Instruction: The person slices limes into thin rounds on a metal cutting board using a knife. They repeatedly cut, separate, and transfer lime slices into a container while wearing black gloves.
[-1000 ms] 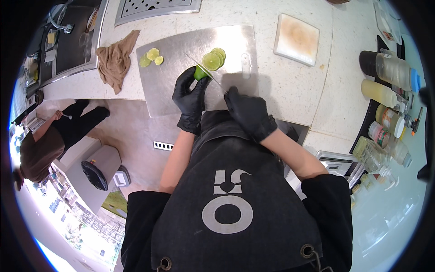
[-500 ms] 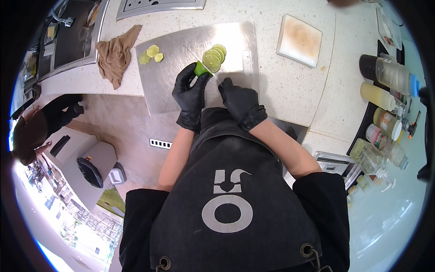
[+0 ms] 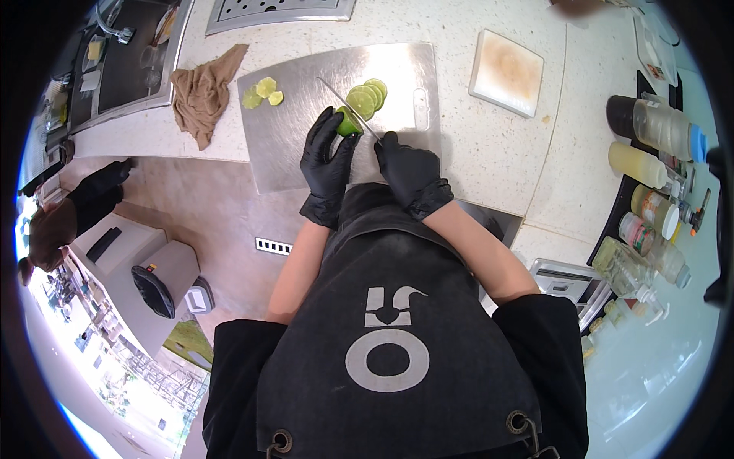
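My left hand [image 3: 329,157], in a black glove, grips a cut piece of lime [image 3: 348,124] between thumb and fingers on a metal cutting board [image 3: 298,157]. My right hand [image 3: 409,170], gloved alike, is closed round the handle of a knife [image 3: 345,103]. The blade slants up and left, lying right against the lime's cut side. Just beyond the blade, a few overlapping lime slices [image 3: 367,99] lie on the board. Several small lime end pieces [image 3: 266,86] sit near the board's far left corner. The knife's handle is mostly hidden in my fist.
A crumpled brown cloth [image 3: 205,96] lies left of the board, near a sink [image 3: 126,76]. To the right is a white square block [image 3: 506,71] with a brownish top. Bottles [image 3: 638,163] and jars line the far right. Another person [image 3: 65,222] stands at the left.
The knife blade now shows more fully, tilted beside the lime. My left fingers have shifted slightly on the lime piece. The whole view has moved a little.
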A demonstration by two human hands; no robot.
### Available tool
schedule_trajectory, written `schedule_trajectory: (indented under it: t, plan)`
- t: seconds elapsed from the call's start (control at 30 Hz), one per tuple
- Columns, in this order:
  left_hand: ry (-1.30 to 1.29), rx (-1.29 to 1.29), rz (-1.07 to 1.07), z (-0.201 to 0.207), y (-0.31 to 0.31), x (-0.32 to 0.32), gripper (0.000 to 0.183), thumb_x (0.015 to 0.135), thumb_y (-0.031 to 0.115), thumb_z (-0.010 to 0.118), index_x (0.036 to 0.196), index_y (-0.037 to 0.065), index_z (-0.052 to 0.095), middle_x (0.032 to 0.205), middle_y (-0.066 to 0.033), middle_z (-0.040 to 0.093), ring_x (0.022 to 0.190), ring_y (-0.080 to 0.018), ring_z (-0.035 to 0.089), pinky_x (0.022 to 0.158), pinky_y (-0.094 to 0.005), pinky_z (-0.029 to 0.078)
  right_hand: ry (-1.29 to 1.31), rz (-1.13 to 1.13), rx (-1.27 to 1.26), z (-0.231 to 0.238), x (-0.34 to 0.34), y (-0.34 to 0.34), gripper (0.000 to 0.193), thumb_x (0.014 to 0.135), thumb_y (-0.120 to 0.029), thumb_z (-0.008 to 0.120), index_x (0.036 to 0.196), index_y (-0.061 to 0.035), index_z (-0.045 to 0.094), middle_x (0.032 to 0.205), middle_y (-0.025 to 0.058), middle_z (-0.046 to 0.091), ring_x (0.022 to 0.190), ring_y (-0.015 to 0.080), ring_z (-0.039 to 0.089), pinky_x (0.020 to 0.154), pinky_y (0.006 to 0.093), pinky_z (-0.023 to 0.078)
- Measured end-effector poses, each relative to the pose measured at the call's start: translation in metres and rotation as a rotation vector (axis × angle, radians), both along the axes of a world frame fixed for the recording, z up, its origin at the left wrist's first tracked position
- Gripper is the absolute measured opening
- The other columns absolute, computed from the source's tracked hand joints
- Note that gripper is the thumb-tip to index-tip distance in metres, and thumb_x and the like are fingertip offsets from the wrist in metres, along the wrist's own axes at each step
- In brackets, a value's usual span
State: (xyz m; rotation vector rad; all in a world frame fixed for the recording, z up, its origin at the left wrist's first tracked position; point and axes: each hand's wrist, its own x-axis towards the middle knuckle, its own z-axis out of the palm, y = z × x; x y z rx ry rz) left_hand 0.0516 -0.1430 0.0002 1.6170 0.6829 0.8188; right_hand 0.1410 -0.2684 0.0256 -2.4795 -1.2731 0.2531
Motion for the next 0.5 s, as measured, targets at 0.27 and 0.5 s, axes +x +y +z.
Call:
schedule_trajectory:
  t: [0.27, 0.5]
  plan:
    - [0.062, -0.163, 0.105, 0.002, 0.001, 0.004, 0.044, 0.077, 0.001, 0.077, 0.118, 0.004, 0.063, 0.11, -0.0075, 0.067, 0.096, -0.0146, 0.063, 0.087, -0.0283, 0.051, -0.034, -0.006, 0.051, 0.048, -0.001, -0.021, 0.026, 0.094, -0.033, 0.053, 0.083, -0.0096, 0.052, 0.049, 0.007, 0.056, 0.04, 0.0243, 0.057, 0.038, 0.0368, 0.044]
    - [0.062, -0.197, 0.118, 0.002, 0.003, 0.005, 0.043, 0.076, 0.002, 0.078, 0.117, 0.004, 0.065, 0.109, -0.0072, 0.068, 0.093, -0.0139, 0.063, 0.084, -0.0279, 0.052, -0.005, 0.013, 0.032, 0.047, -0.001, -0.028, 0.025, 0.094, -0.031, 0.054, 0.082, -0.0092, 0.052, 0.048, 0.0067, 0.055, 0.039, 0.0241, 0.056, 0.038, 0.0366, 0.043]
